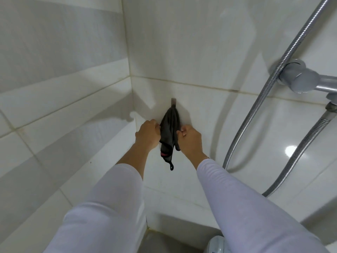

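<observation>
A dark grey cloth [169,132] hangs from a small metal hook [173,101] on the white tiled wall near the corner. It has a red patch low on its left fold and a black loop dangling at the bottom. My left hand [148,133] grips the cloth's left edge with curled fingers. My right hand [189,136] pinches its right edge. Both arms wear white sleeves.
White tiled walls [209,42] meet in a corner left of the hook. A chrome shower mixer [299,77] juts from the right wall, with metal hoses [259,110] looping down beside my right arm. A white object [216,243] shows at the bottom edge.
</observation>
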`<state>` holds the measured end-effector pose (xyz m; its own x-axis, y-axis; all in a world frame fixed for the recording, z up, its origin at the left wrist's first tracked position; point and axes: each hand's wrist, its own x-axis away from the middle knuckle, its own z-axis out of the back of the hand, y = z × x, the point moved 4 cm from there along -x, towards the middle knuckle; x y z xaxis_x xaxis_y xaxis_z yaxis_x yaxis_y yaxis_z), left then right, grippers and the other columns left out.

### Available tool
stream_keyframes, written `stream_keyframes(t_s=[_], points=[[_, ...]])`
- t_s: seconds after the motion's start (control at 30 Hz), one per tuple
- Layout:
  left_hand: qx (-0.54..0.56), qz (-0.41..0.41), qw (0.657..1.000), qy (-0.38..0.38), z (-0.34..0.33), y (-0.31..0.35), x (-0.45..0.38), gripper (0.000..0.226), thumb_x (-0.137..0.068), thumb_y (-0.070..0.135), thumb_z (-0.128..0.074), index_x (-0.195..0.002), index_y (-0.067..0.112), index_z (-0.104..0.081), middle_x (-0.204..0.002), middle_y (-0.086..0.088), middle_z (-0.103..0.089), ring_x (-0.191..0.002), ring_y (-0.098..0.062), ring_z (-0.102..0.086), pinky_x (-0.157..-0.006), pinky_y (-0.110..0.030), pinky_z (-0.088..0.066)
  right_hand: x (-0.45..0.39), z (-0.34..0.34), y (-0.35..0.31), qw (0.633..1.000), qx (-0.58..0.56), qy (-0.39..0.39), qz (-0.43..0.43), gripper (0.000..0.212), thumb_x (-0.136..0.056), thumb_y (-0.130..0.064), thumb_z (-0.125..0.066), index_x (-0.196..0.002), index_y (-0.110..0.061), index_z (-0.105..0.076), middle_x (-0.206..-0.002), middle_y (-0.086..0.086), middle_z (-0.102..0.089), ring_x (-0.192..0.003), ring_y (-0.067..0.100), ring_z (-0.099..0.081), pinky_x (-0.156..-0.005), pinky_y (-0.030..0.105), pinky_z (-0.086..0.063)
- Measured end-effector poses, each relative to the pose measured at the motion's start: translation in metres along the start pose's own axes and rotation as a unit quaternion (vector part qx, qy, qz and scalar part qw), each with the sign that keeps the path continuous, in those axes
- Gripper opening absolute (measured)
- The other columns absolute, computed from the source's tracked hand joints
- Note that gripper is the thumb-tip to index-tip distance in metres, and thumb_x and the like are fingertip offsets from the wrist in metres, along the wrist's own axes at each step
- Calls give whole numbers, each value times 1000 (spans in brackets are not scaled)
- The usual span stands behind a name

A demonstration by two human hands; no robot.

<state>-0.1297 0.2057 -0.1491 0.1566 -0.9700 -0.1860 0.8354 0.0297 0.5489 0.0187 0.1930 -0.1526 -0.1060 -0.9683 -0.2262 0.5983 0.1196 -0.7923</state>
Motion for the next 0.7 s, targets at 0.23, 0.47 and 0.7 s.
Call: stream_keyframes(t_s=[0.23,0.47,0.7], points=[[101,12,994,49,24,-4,15,26,-102,22,-29,-108,4,-45,-79,-9,-54,-70,-25,-52,-57,-31,-38,9,19,0,999,-30,0,-26,20,-96,-16,-40,-102,-1,-52,-70,-2,-51,-74,22,-51,-67,28,-39],[201,-8,979,37,48,17,30,22,-99,22,-40,-106,9,-56,-77,5,-53,-63,-4,-47,-54,-15,-35,12,32,-23,996,-86,-25,-28,14,-95,-21,-45,-87,-12,-53,-74,-3,-52,-77,17,-51,-67,26,-47],[217,-42,975,10,54,56,45,26,-98,24,-43,-107,7,-61,-90,-1,-58,-80,-15,-51,-58,-15,-35,20,42,-43,962,-256,-54,-76,14,-91,-20,-55,-84,-11,-64,-73,3,-59,-68,17,-56,-62,26,-51]])
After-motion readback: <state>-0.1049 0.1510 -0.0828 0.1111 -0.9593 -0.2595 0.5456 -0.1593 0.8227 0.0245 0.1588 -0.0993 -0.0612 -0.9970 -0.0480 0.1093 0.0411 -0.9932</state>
